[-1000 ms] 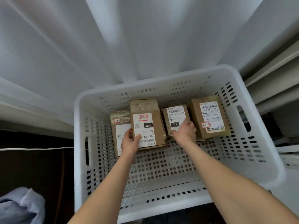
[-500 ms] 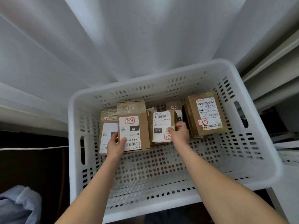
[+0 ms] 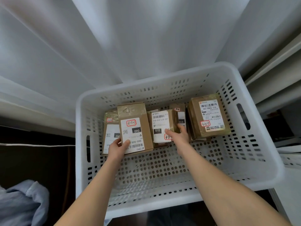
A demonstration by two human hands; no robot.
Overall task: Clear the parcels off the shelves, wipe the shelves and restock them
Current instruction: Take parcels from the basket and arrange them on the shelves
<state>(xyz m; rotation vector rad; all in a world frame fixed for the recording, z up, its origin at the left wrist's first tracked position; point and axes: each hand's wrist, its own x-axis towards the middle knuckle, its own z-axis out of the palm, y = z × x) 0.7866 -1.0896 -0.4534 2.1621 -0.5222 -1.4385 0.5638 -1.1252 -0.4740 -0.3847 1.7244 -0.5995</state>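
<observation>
Head view, white perforated basket (image 3: 162, 79) with brown parcels (image 3: 209, 118) along its far wall, left hand (image 3: 117, 147) gripping the lower corner of the 090 parcel (image 3: 136, 129), thumb on its label, right hand (image 3: 180, 136) curled round the lower right edge of the neighbouring 010 parcel (image 3: 161, 124).
</observation>
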